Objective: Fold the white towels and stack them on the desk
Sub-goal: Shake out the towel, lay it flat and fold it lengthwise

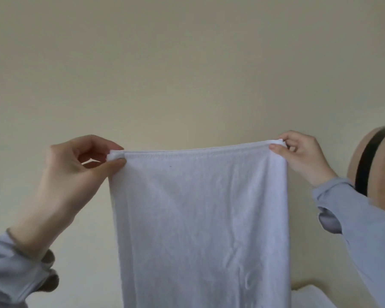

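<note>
A white towel [200, 218] hangs flat in front of me, held up in the air by its top edge. My left hand [76, 174] pinches the top left corner between thumb and fingers. My right hand [302, 154] pinches the top right corner the same way. The top hem runs nearly level between both hands, and the cloth drops straight down past the bottom of the frame. Its lower end is hidden. Both arms wear pale blue sleeves.
A plain cream wall [187, 63] fills the background. A rounded tan object with a black band [373, 161] stands at the right edge. Some white cloth [309, 296] lies at the bottom right, behind the hanging towel.
</note>
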The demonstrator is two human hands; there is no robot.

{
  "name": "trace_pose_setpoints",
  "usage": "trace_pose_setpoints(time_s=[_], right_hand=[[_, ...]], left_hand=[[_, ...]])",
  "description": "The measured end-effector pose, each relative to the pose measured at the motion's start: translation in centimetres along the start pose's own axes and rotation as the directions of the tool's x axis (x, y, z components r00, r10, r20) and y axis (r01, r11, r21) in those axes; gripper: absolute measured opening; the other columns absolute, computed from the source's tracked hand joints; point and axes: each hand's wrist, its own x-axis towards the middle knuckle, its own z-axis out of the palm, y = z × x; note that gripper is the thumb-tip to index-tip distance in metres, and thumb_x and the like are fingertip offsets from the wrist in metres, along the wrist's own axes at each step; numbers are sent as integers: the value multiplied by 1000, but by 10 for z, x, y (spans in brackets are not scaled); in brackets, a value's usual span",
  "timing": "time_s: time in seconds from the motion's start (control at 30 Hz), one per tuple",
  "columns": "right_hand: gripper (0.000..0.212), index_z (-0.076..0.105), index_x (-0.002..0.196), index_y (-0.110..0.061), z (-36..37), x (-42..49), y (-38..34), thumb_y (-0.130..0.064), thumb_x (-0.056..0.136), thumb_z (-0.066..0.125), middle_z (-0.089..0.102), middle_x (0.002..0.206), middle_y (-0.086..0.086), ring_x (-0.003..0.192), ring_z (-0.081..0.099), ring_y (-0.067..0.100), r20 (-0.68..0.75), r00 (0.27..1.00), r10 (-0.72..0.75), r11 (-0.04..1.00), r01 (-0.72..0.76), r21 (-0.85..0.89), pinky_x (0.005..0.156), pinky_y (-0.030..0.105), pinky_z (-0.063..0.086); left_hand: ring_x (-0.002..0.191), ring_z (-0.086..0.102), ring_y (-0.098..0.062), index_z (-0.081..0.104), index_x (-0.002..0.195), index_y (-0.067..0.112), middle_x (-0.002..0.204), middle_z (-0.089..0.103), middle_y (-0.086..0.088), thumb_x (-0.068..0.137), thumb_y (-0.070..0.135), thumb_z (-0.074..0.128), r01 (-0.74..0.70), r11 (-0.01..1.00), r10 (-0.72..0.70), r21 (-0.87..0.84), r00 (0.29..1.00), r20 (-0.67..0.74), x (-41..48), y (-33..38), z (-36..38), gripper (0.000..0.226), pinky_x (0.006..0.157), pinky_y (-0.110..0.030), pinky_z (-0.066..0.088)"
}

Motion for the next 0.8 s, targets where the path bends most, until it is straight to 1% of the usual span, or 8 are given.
trace_pose_setpoints(time_s=[0.13,0.2,0.33,0.47,0.53,0.63,0.73,0.8], right_hand=[[9,63,83,-9,-27,34,-6,-14,81,70,55,75,7,70,49,13,-63,996,-64,987,54,-150,69,31,37],[11,64,86,-11,-29,47,-6,-20,80,69,58,77,5,74,52,22,-93,992,-90,975,68,-213,71,34,41],[8,60,83,-14,8,47,0,-21,81,62,57,72,6,71,50,29,-52,988,-142,909,110,-403,63,32,38],[3,56,81,-11,88,-9,35,-14,82,56,51,62,7,65,44,30,103,993,-62,907,99,-409,58,30,29],[3,55,82,-8,138,-58,59,-10,83,54,50,63,10,65,42,31,219,976,4,917,84,-391,59,33,28],[5,55,81,-3,213,-141,83,-5,85,52,47,63,9,65,42,33,376,921,98,945,33,-326,60,38,33],[7,54,82,-3,285,-222,91,-4,87,50,48,64,9,66,45,35,540,824,168,965,-26,-260,62,37,38],[8,53,84,-5,329,-274,90,-5,90,47,51,68,10,69,47,34,653,735,184,974,-47,-222,64,37,40]], left_hand=[[71,63,-7,70,72,26,78,71,7,61,22,73,44,998,-43,-40,999,21,-10,15,32,12,72,-32,54],[71,64,-11,69,71,25,77,71,5,60,23,74,76,996,-74,-52,997,38,-21,20,43,12,76,-39,54],[66,64,-9,67,68,23,71,70,4,60,22,74,133,990,-129,-54,988,85,-67,29,57,11,66,-34,57],[63,68,-17,67,70,19,67,69,-1,59,28,75,322,947,-315,-5,931,184,-144,19,59,17,60,-34,59],[61,66,-15,66,68,20,65,68,-3,55,30,74,458,886,-464,75,867,183,-188,-1,51,18,59,-32,58],[55,61,-7,65,59,25,62,69,-1,58,12,83,648,727,-678,228,729,91,-255,-39,24,22,58,-22,55],[53,61,-4,65,54,27,61,70,5,59,3,79,795,496,-847,349,531,-7,-318,-74,-16,28,55,-9,45],[51,59,-3,65,54,27,59,69,5,59,4,79,858,335,-913,389,398,-91,-357,-93,-47,27,56,-10,44]])
